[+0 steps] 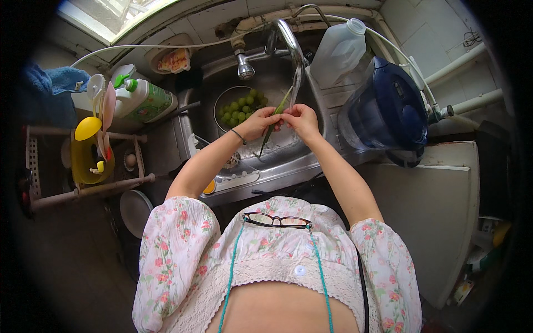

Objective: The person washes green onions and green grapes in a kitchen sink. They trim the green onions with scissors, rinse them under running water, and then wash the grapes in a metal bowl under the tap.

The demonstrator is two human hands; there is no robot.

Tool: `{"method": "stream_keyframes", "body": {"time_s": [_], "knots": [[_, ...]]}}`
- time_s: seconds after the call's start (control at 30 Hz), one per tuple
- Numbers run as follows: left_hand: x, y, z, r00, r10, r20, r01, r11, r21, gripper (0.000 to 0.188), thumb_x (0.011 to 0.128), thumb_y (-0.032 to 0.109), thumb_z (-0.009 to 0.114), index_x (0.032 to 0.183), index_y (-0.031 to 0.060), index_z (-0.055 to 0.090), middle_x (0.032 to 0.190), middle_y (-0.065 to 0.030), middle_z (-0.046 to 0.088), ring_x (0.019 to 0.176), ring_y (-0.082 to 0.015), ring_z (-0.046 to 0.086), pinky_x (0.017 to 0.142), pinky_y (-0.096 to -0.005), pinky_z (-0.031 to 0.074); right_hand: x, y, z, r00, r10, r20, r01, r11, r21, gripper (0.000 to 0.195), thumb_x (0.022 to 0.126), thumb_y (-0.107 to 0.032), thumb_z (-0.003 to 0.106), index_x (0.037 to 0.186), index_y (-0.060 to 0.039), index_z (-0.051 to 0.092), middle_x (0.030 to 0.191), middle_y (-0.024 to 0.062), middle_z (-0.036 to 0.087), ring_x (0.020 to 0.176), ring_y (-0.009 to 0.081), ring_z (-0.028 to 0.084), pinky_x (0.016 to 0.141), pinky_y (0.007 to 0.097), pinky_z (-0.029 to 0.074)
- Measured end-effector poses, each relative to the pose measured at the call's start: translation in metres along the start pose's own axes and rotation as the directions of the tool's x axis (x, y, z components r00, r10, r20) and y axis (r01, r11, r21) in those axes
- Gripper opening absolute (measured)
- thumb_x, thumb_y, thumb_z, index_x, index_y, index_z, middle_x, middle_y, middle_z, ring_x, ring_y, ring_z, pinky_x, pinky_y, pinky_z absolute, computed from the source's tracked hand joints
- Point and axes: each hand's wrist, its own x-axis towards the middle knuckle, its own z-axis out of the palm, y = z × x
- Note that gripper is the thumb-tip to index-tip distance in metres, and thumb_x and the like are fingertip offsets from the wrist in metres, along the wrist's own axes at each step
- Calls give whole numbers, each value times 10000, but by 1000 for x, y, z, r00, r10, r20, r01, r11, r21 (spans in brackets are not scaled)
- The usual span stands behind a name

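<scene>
Over the right part of the stainless steel sink (318, 95), both my hands meet on a long thin green leaf or stalk (286, 99). My left hand (261, 123) pinches it from the left, and my right hand (302, 120) has its fingertips against it from the right. A stream of water (294, 93) falls from the curved chrome faucet (287, 33) beside the stalk's upper end. The stalk's darker lower end points down toward the basin. Left of my hands, green grapes (240, 109) lie in a round metal bowl (217, 109), partly hidden by my left hand.
Right of the sink stand a translucent plastic jug (339, 50) and a blue water filter pitcher (385, 108). On the left are a detergent bottle (145, 100), a yellow utensil holder (89, 162) and a blue towel (52, 95). A white strip (237, 181) lies along the sink's front edge.
</scene>
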Motion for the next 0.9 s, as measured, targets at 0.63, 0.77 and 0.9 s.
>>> {"method": "stream_keyframes", "body": {"time_s": [0.63,0.77,0.9], "knots": [[-1,-3,13,990,82,-114,-63,985,160,217,963,177,536,1117,37,475,957,-57,637,816,-120,618,700,-241,489,-1,-1,-1,994,101,-40,-96,989,115,103,884,-100,627,862,0,623,695,34,620,585,92,598,510,216,463],[1,-1,18,992,108,-63,-92,973,213,220,973,183,517,1133,33,506,970,-53,640,833,-112,613,730,-253,493,-3,-1,0,992,55,-118,-40,991,130,109,909,-94,588,943,9,590,766,39,623,601,93,607,526,214,478],[2,-4,16,993,118,-19,-107,949,296,206,975,168,507,1126,29,525,971,-52,638,818,-104,602,736,-256,493,-3,-4,0,983,31,-180,0,986,165,109,907,-82,583,968,7,571,794,41,622,611,99,611,549,215,485]]}}
